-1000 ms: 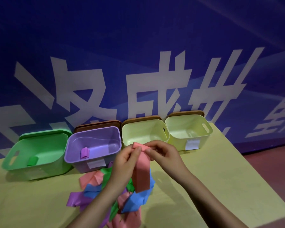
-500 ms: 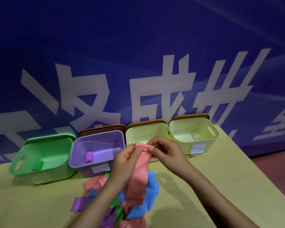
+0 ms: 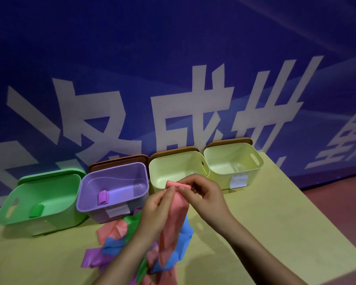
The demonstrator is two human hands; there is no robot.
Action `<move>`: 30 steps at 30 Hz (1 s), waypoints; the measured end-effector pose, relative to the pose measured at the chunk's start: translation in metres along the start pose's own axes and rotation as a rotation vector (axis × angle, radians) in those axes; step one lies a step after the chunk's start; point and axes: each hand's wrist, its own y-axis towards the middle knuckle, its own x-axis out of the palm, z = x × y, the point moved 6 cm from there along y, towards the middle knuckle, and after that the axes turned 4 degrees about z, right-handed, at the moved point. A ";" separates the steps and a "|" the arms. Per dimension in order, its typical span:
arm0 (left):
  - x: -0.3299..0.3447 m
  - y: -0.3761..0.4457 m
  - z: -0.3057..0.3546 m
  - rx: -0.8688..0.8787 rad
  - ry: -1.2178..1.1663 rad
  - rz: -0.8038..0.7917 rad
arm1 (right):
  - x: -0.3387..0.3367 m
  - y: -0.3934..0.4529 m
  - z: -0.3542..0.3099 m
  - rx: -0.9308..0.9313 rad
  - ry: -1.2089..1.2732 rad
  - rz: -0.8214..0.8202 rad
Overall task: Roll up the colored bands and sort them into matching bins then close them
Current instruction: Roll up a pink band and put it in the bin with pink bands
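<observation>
Both hands are pinching the top of a pink band, starting its roll.

The left hand (image 3: 158,204) and right hand (image 3: 203,194) are gripping the pink band (image 3: 173,221) at its folded top edge, just in front of the bins, while its tail is hanging down into the pile (image 3: 132,247) of loose bands on the worktop (image 3: 275,233). Judging by the bins, the work is only beginning: the green bin (image 3: 41,200) is holding one green roll (image 3: 36,210), the purple bin (image 3: 113,188) one purple roll (image 3: 103,197), and the two pale yellow bins (image 3: 232,161) are showing nothing inside. All four lids are propped behind, so closing is still ahead. The worktop is yellow and is standing against a blue banner (image 3: 173,68) with large white characters; reddish floor is showing at right.
</observation>
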 end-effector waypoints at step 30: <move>0.023 -0.026 0.010 0.120 -0.051 -0.104 | -0.027 -0.024 -0.007 0.148 -0.016 -0.050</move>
